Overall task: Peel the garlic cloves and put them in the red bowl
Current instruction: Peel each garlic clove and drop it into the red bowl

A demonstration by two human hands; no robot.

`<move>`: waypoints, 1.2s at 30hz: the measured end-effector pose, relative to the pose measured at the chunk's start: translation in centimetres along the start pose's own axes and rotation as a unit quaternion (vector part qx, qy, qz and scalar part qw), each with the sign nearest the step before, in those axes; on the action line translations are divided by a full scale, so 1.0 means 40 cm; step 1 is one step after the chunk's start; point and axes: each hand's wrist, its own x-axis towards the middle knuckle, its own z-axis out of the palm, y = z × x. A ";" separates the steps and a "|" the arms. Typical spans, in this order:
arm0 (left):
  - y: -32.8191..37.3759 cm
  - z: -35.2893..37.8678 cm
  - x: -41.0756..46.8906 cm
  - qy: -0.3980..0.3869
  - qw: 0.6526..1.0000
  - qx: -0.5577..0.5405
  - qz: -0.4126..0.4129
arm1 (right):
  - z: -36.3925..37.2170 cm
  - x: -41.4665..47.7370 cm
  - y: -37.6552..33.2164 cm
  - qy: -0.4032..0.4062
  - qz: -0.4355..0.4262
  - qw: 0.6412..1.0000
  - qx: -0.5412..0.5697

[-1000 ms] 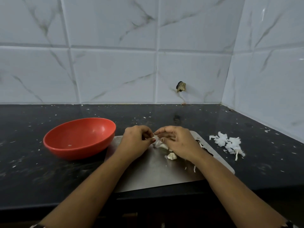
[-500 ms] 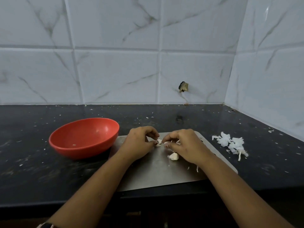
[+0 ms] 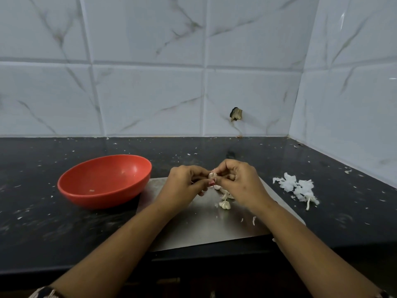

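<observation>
Both hands meet above the steel board (image 3: pixel 193 231). My left hand (image 3: pixel 184 186) and my right hand (image 3: pixel 240 183) pinch one small garlic clove (image 3: pixel 212 175) between their fingertips, lifted off the board. Under my right hand lie a few more cloves (image 3: pixel 224 204), partly hidden by the palm. The red bowl (image 3: pixel 103 181) stands to the left of the board, touching its edge, and holds only a few tiny white bits.
A pile of white garlic skins (image 3: pixel 296 188) lies on the black counter (image 3: pixel 43 222) right of the board. Skin flecks are scattered over the counter. Tiled walls close the back and the right side. The counter's front edge runs just below the board.
Both hands have risen slightly off the board with the clove pinched between them. The view has shifted a little, so the bowl sits further right in frame.
</observation>
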 end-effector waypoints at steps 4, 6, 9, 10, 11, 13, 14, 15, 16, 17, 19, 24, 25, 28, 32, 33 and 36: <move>0.001 -0.004 -0.004 0.013 0.996 0.067 0.053 | 0.001 0.001 0.004 -0.004 -0.004 1.000 -0.016; 0.000 -0.004 -0.004 0.016 0.994 0.083 0.064 | -0.001 0.001 0.004 -0.004 -0.007 1.000 -0.026; 0.001 -0.002 -0.006 0.023 0.993 0.088 0.075 | -0.003 0.000 0.003 0.002 -0.006 0.999 -0.034; 0.001 -0.001 -0.007 0.026 0.993 0.086 0.078 | -0.004 0.000 0.003 0.006 -0.003 0.999 -0.035; 0.001 0.000 -0.007 0.028 0.993 0.087 0.077 | -0.006 0.001 0.003 0.007 0.000 0.999 -0.034; 0.000 0.000 -0.006 0.024 0.994 0.088 0.064 | -0.009 0.002 0.005 -0.003 0.008 1.000 -0.022; -0.001 -0.001 -0.005 0.021 0.995 0.082 0.053 | -0.009 0.002 0.005 -0.013 0.010 1.000 -0.016; -0.001 -0.003 -0.003 0.018 0.997 0.071 0.041 | -0.010 0.002 0.006 -0.023 0.009 1.000 -0.018; -0.001 -0.005 -0.002 0.014 0.998 0.059 0.029 | -0.010 0.002 0.006 -0.031 0.005 0.999 -0.026; 0.000 -0.007 -0.001 0.010 0.998 0.052 0.019 | -0.010 0.002 0.006 -0.037 -0.001 0.998 -0.042; 0.001 -0.011 0.000 -0.003 0.998 0.057 0.003 | -0.010 0.001 0.004 -0.041 -0.008 0.996 -0.083; -0.006 -0.022 0.003 -0.055 0.975 0.216 0.011 | -0.030 -0.011 0.003 -0.085 -0.015 0.980 -0.180; -0.004 -0.024 0.003 -0.073 0.967 0.245 0.014 | -0.039 -0.019 -0.001 -0.085 -0.017 0.978 -0.189; 0.002 -0.027 0.000 -0.090 0.954 0.284 0.022 | -0.074 -0.053 -0.027 -0.078 -0.031 0.979 -0.185; 0.006 -0.031 -0.004 -0.090 0.957 0.272 0.041 | -0.093 -0.087 -0.046 -0.183 -0.019 0.950 -0.254; 0.008 -0.030 -0.005 -0.087 0.961 0.259 0.046 | -0.085 -0.088 -0.043 -0.196 -0.023 0.939 -0.281; 0.019 -0.024 -0.023 -0.095 0.969 0.222 0.053 | -0.056 -0.090 -0.033 -0.181 -0.044 0.932 -0.311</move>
